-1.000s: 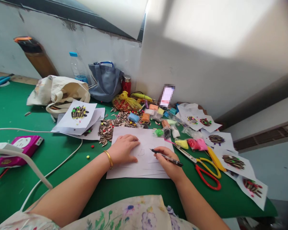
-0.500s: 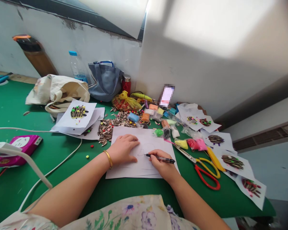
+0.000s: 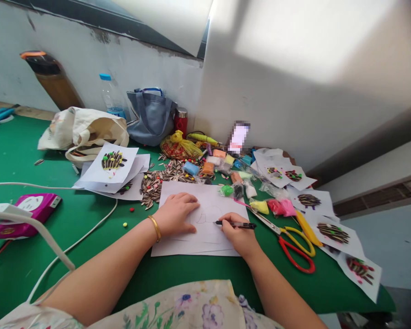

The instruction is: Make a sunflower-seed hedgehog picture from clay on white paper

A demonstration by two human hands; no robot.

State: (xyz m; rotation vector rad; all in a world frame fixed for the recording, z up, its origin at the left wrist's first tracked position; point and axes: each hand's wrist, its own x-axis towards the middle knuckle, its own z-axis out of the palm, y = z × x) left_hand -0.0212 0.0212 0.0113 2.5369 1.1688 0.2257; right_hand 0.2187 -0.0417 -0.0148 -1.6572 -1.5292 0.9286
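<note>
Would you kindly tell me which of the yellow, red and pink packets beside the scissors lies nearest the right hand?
The yellow packet, alongside the scissor blades, is nearest the right hand; the red packet and pink packet lie farther right.

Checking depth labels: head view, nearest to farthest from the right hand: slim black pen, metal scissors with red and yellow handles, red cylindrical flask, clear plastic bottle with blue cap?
1. Pen: in the right hand.
2. Scissors: just right of it.
3. Flask: toward the wall, leftward.
4. Bottle: by the wall, farther left.
</note>
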